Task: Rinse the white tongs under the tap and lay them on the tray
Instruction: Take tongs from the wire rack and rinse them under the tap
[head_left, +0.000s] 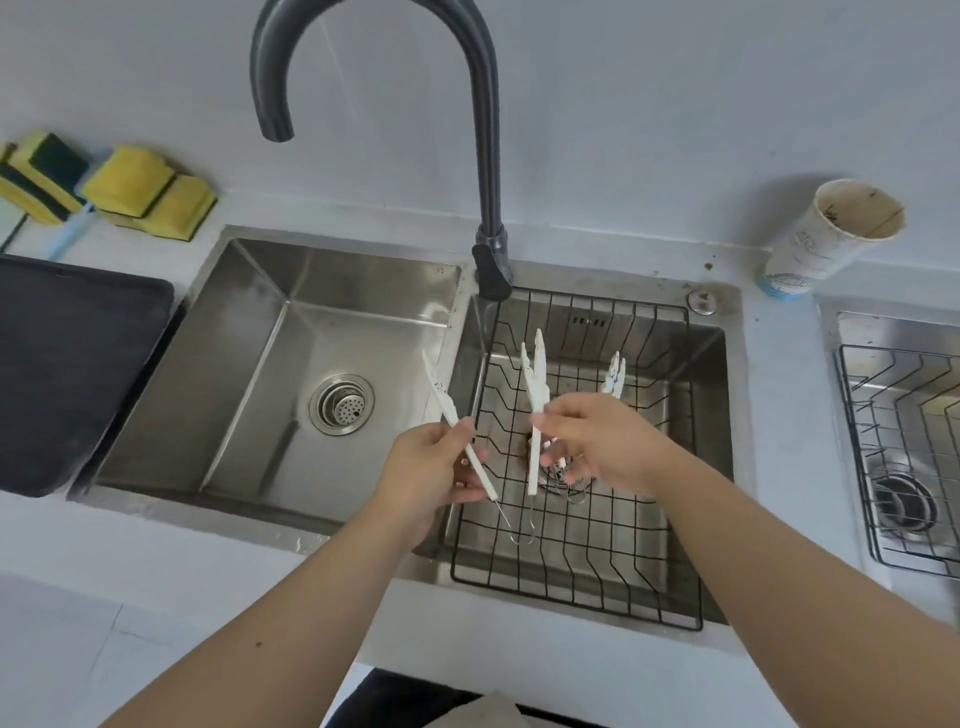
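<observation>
While both hands sit above sink, I see left hand pinching one arm of white tongs, right hand pinching other, over black basket. Their wire hinge faint. Behind right hand, second white utensil (only tip visible). Dark tray at left, cut by frame edge.

Left of the tap, the dark tray and the leftmost sponge are cut by the picture's left edge; far right of it, a second sink runs off the right edge. In front of the tap, the right hand, pinching the white tongs, hides the foot of another white utensil and most of the drain. The print on the paper cup is too small to read.
</observation>
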